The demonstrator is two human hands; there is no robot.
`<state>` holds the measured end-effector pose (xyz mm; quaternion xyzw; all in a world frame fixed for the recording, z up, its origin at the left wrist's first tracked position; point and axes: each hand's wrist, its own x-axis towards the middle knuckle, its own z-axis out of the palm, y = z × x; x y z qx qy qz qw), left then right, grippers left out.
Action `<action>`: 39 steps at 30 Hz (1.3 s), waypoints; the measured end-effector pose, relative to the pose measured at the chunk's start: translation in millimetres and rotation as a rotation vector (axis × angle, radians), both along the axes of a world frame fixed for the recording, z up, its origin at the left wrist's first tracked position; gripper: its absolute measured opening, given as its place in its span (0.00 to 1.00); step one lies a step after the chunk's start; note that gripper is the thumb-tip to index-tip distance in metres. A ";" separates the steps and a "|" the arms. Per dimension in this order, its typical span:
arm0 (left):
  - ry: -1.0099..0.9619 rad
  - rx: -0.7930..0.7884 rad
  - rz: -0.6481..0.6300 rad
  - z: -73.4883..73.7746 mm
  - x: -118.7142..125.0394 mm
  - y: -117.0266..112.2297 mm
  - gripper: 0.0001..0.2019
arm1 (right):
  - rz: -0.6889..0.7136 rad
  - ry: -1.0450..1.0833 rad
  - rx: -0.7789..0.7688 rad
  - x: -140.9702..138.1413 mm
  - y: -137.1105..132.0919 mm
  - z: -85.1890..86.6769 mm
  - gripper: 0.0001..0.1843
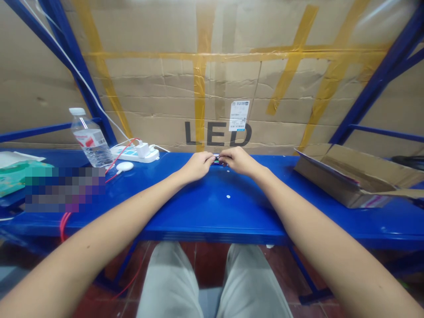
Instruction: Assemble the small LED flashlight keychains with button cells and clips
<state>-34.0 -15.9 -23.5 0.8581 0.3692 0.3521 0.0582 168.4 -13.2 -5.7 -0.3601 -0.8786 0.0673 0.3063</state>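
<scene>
Both my arms reach out over a blue metal shelf (212, 207). My left hand (198, 164) and my right hand (239, 160) meet at the far middle of the shelf, fingers pinched together on a small dark object (217, 160) with a glint of colour. The object is mostly hidden by my fingertips and too small to name. A tiny white speck (228, 196) lies on the shelf just in front of my hands.
A water bottle (91, 139), a white power strip (135, 153) with a charger and red cable, and a white round puck (124, 166) stand at the left. An open cardboard box (357, 179) lies at the right. Taped cardboard marked LED (218, 133) forms the back wall.
</scene>
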 end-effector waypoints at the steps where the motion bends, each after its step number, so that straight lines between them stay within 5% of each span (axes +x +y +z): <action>1: 0.027 -0.003 0.016 0.6 0.2 0.1 0.15 | 0.009 -0.018 0.023 0.0 -0.5 0.1 0.12; 7: -0.004 -0.141 -0.049 3.4 -2.3 -6.3 0.10 | 0.102 -0.074 0.085 -1.8 -3.7 1.7 0.12; 11: -0.065 -0.078 -0.062 -0.7 -2.8 -8.9 0.03 | 0.120 -0.073 0.043 -2.4 -7.4 4.2 0.12; 22: 0.014 -0.055 -0.081 3.1 -0.4 -12.4 0.06 | 0.059 -0.017 -0.129 -0.3 -8.8 7.0 0.12; 39: -0.064 0.142 -0.189 -1.0 -1.0 -11.6 0.06 | 0.123 0.353 -0.585 -0.8 -5.3 1.6 0.10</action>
